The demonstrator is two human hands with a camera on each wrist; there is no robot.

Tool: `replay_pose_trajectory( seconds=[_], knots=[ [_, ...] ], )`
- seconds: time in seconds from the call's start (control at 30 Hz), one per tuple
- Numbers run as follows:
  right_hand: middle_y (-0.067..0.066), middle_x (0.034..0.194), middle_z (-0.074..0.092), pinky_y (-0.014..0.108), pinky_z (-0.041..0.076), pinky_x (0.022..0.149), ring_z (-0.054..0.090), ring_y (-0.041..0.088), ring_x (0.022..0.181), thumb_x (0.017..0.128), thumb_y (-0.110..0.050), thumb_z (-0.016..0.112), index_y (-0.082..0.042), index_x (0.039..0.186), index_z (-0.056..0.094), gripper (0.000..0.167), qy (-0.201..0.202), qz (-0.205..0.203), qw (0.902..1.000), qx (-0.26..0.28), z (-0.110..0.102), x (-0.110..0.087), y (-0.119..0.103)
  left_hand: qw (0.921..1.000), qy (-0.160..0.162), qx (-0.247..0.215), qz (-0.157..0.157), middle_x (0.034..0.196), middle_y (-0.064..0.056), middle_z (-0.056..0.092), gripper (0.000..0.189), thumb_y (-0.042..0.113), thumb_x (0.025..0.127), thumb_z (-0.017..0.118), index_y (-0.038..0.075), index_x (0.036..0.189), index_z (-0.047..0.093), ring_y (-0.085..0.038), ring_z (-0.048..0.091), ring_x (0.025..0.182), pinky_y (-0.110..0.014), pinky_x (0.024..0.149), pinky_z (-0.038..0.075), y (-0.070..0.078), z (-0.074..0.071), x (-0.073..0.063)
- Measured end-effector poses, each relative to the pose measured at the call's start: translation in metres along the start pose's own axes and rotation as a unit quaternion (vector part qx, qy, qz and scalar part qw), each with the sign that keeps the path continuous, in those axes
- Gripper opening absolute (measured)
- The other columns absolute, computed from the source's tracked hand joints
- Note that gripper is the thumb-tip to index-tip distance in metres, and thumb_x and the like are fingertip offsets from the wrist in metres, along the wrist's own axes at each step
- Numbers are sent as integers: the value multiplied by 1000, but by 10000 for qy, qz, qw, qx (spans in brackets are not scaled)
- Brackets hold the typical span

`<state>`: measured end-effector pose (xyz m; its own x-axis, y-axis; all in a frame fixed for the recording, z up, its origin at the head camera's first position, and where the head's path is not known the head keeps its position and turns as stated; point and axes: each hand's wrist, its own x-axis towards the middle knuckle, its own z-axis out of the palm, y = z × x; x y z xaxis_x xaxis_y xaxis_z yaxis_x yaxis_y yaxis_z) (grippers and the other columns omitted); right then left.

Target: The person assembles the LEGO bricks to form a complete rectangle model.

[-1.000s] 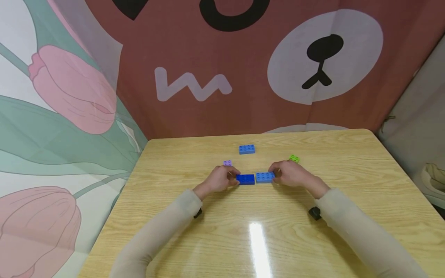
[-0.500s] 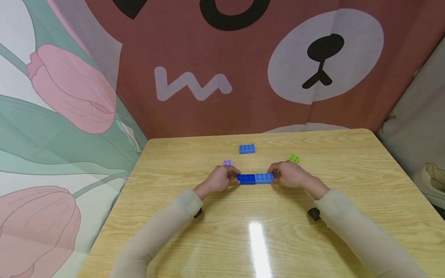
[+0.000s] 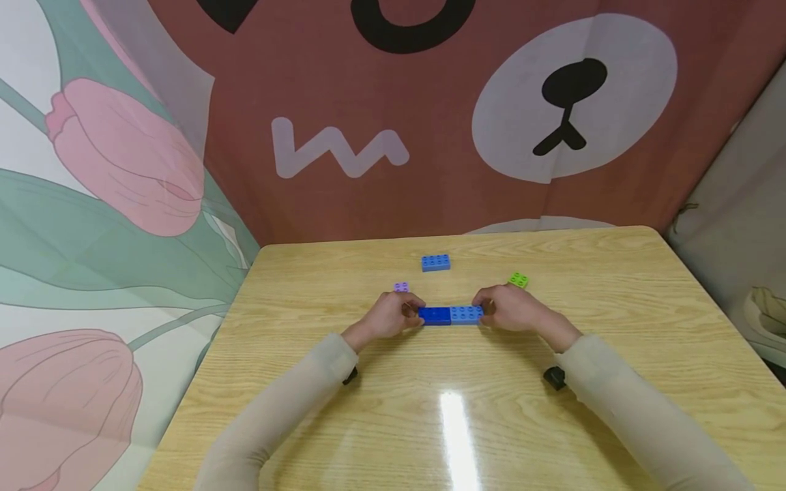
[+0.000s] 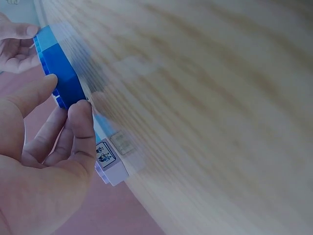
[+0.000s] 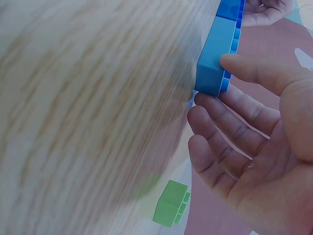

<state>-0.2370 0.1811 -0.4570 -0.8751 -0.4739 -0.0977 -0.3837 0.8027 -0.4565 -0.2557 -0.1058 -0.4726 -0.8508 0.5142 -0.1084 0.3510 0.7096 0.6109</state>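
Two building bricks lie end to end on the table, their short sides together. The dark blue brick (image 3: 434, 316) is on the left, and my left hand (image 3: 388, 316) pinches its outer end between thumb and fingers. On the right is the lighter blue brick (image 3: 467, 314), its outer end held by the thumb and fingers of my right hand (image 3: 512, 308). Studs face up on the lighter brick. In the left wrist view the dark blue brick (image 4: 63, 73) fills the grip, and the right wrist view shows the lighter blue brick (image 5: 215, 56) at my fingertips.
Farther back on the wooden table (image 3: 344, 423) lies another blue brick (image 3: 435, 263). A small purple brick (image 3: 401, 287) sits just behind my left hand, a small green brick (image 3: 518, 279) behind my right. A printed cloth (image 3: 368, 198) hangs along the far edge.
The lighter blue brick has moved left with my right hand, and the narrow gap between the two bricks has closed. My left hand has stayed almost still on the dark blue brick.
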Motion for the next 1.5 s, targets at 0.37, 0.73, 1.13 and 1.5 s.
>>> replay_pose_trajectory(
  seconds=[0.37,0.73,1.13,1.5],
  knots=[
    [6,108,74,45,55,88,68,20,96,86,-18,77,-9,115,71,31,24,-24,10000,15,1,-1,1,10000,-14,22,4,104,-1,72,31,19,90,76,11,120,70,-8,64,85,-22,74,54,1,0,0],
    [6,109,74,45,55,88,68,19,95,86,-18,77,-9,115,71,31,19,-46,10000,-15,1,0,2,10000,-32,34,-15,104,0,71,31,19,91,75,11,121,70,-8,64,86,-21,74,54,1,1,1],
    [7,109,74,43,56,87,69,19,95,87,-21,77,-8,117,70,34,27,-91,9999,97,-1,0,2,10000,-55,-12,-11,105,0,71,33,20,91,74,12,123,69,-9,63,88,-21,73,54,0,1,1],
    [14,114,72,40,58,78,70,22,91,94,-23,69,-4,125,66,37,342,-228,9987,297,-12,13,1,10000,-57,18,17,111,-1,71,35,21,91,75,14,125,69,-11,63,91,-22,76,54,0,3,3]
  ],
)
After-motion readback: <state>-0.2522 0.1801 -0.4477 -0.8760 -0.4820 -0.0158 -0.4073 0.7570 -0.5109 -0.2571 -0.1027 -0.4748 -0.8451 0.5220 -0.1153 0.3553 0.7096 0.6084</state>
